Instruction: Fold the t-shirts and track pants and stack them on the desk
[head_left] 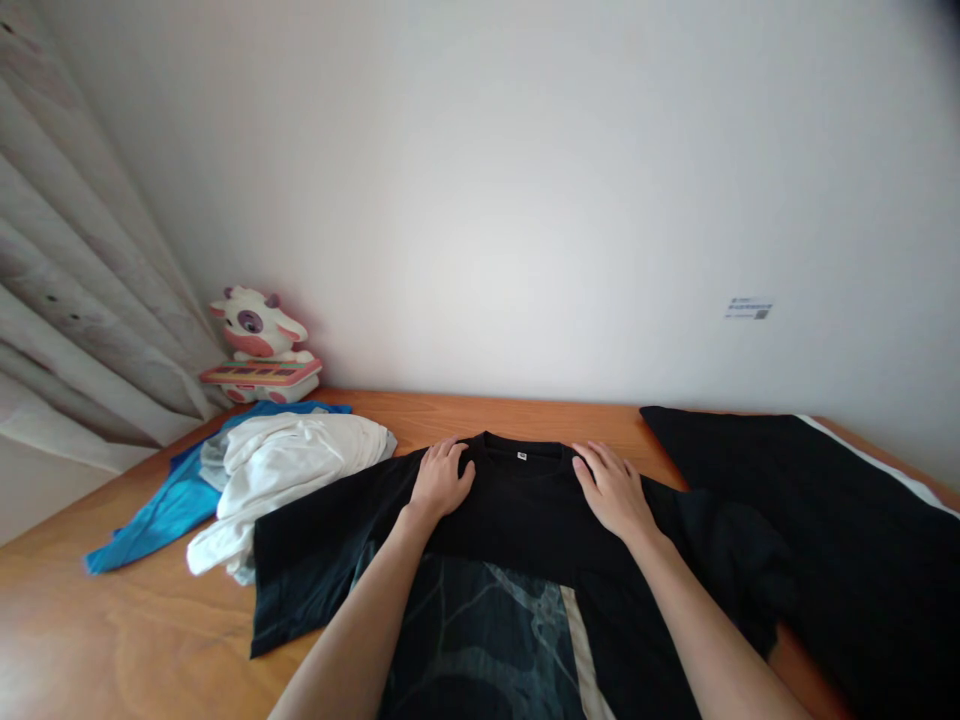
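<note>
The left hand [442, 477] and right hand [613, 490] rest palm down, fingers loosely spread and clenching nothing, on either shoulder of a black T-shirt [517, 515]. The shirt lies spread on the wooden counter [82, 640] in front of the person, its neck label [522, 456] between the hands, a patterned panel [480, 630] and beige strip [581, 640] below. To the left, a rumpled white garment [292, 455] lies over a blue one [165, 505]; to the right is a black cloth with a white stripe [825, 540]. Behind the left pile sits a cow toy [259, 330], near the curtain [67, 300]
</note>
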